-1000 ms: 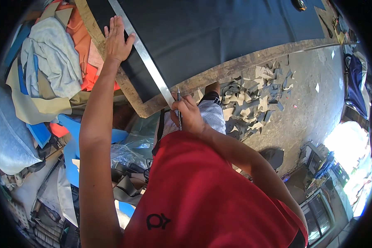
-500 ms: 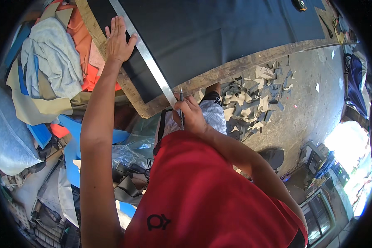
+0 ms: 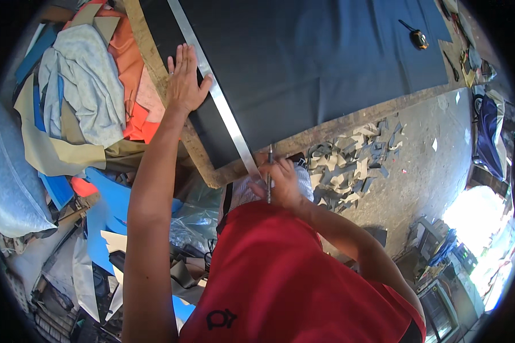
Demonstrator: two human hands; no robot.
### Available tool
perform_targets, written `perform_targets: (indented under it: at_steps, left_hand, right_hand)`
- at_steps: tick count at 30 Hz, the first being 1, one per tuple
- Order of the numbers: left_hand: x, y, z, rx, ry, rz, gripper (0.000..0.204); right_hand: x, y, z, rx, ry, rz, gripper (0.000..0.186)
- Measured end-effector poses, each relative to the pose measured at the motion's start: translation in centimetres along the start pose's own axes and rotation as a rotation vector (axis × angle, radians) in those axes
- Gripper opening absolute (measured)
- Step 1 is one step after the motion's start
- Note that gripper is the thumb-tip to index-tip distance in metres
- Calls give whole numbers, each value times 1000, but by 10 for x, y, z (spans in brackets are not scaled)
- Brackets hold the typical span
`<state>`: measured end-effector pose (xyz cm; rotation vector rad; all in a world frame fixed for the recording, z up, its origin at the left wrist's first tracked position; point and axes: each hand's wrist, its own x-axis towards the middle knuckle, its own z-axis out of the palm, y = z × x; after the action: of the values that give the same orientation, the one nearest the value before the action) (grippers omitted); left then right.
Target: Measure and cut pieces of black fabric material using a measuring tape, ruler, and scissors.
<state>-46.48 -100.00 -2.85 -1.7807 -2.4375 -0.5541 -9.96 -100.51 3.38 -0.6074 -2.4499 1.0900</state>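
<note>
A long metal ruler (image 3: 230, 121) lies slantwise across a black sheet of smooth material (image 3: 326, 68) on the worktable. My left hand (image 3: 187, 86) rests flat on the sheet's left part, fingers stretched out, its thumb over the ruler. At the ruler's near end, just off the table edge, my right hand (image 3: 285, 184) is closed round a slim silver pen (image 3: 270, 155). The pen stands roughly lengthwise in view, with one end pointing toward the table edge. Fingers of that hand also lie by the ruler's end; whether they grip it is hard to tell.
A tape measure (image 3: 419, 39) sits on the sheet at far right. The worn wooden table edge (image 3: 349, 119) runs along the near side. Cut scraps (image 3: 349, 160) litter the floor. Left of the table are heaped fabrics, including a grey cloth (image 3: 83, 86), and blue pieces (image 3: 100, 197).
The view has shifted, so table, ruler and hands sit lower and further right, and the tape measure shows whole. Right-hand fingers have loosened slightly round the pen; my left hand keeps its place.
</note>
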Motion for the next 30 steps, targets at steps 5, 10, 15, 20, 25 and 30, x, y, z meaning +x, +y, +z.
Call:
perform_targets:
  at_steps: [5, 10, 15, 20, 25, 30]
  left_hand:
    - [2, 1, -7, -14, -10, -9, 86]
    - [4, 3, -12, -21, -19, -20, 88]
    - [9, 8, -8, -46, -26, -37, 87]
    - [8, 5, -10, -39, -24, -41, 89]
    - [-1, 0, -7, 4, -26, -42, 90]
    - [3, -2, -4, 13, 1, -24, 89]
  right_hand:
    - [126, 27, -16, 445, 160, 164, 29]
    - [279, 43, 10, 460, 214, -1, 21]
    - [352, 66, 56, 380, 279, 7, 17]
    - [369, 65, 66, 237, 257, -5, 17]
    - [335, 47, 48, 138, 77, 43, 16]
    - [244, 27, 17, 102, -53, 93, 12]
